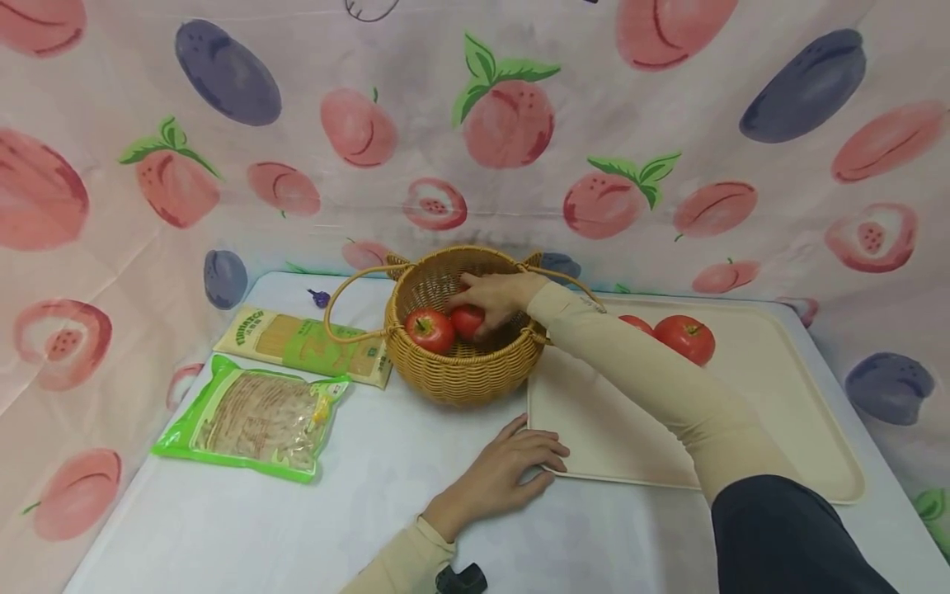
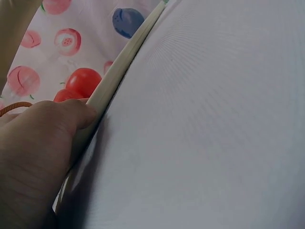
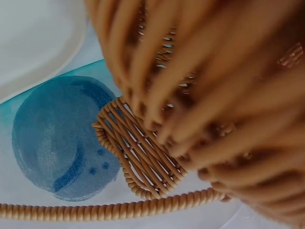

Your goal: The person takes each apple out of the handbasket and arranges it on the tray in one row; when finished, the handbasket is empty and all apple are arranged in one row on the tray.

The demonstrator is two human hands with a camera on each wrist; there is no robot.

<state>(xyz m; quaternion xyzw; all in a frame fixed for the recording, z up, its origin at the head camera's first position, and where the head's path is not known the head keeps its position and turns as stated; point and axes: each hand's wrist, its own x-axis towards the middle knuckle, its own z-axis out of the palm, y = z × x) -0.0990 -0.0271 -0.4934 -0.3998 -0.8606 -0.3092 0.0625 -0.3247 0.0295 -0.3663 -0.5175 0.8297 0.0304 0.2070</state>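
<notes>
My right hand (image 1: 499, 299) reaches down into a round wicker basket (image 1: 463, 381) and holds a red apple (image 1: 466, 322) in it, with the fingers over the fruit. A second red apple (image 1: 430, 331) lies beside it in the basket. In the right wrist view, the basket's woven wall (image 3: 205, 95) hides the hand and the fruit. My left hand (image 1: 506, 472) rests at the left front corner of a cream tray (image 1: 750, 412), fingers extended over its edge. Its thumb touches the tray rim (image 2: 128, 57) in the left wrist view.
On the tray's far side sit red apples (image 1: 684, 339), partly behind the right sleeve. Left of the basket lie a noodle packet (image 1: 297, 342) and a green-edged clear bag (image 1: 256, 417) of brownish food. A small purple item (image 1: 319, 298) is behind them. Wicker handles (image 1: 337, 301) stick out sideways.
</notes>
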